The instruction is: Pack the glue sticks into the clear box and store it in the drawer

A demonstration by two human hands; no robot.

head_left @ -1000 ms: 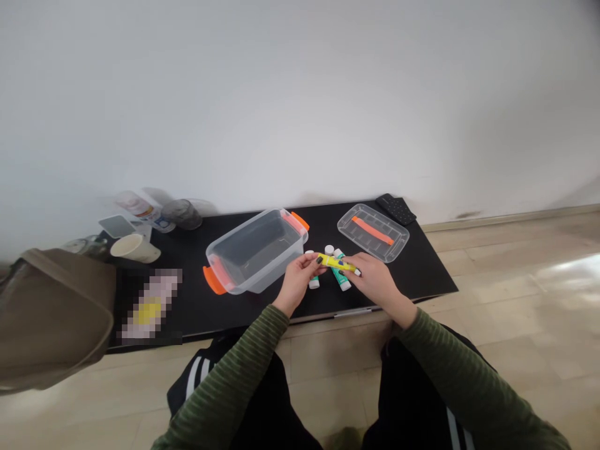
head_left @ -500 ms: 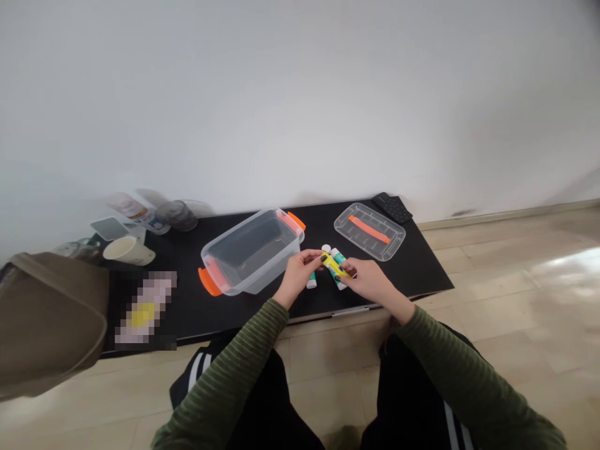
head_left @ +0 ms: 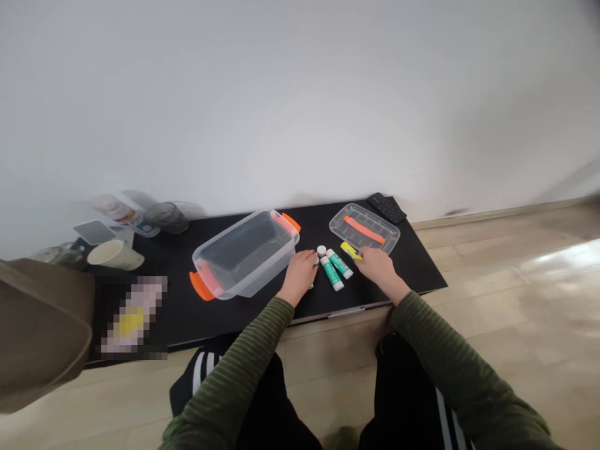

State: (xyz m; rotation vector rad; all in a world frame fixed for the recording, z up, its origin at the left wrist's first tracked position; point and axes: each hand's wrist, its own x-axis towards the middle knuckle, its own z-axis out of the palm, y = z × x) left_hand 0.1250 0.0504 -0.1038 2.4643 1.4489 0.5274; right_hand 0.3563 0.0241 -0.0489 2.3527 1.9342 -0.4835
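My right hand (head_left: pixel 377 265) is closed on the near end of a yellow stick-shaped tube (head_left: pixel 349 250), beside the clear lid. My left hand (head_left: pixel 300 274) lies over a tube with white ends (head_left: pixel 311 286), its fingers curled on it; most of that tube is hidden. Between my hands, two green-and-white tubes, like glue sticks, lie slanted side by side: one nearer me (head_left: pixel 332 274), the other to its right (head_left: pixel 340 264). Touching their far ends is a round white cap-like piece (head_left: pixel 321 250).
Left of my hands stands a clear plastic box (head_left: pixel 265 275) with orange latches. A clear lid (head_left: pixel 337 225) with an orange handle and a black patterned item (head_left: pixel 392 209) lie at the right. A paper cup (head_left: pixel 115 255), dark glass (head_left: pixel 167 217) and brown bag (head_left: pixel 44 331) are at the left.
My hands have moved apart. The right hand has carried the yellow tube rightward, uncovering the green-and-white tubes. The left hand has let go of the yellow tube and come down on another tube.
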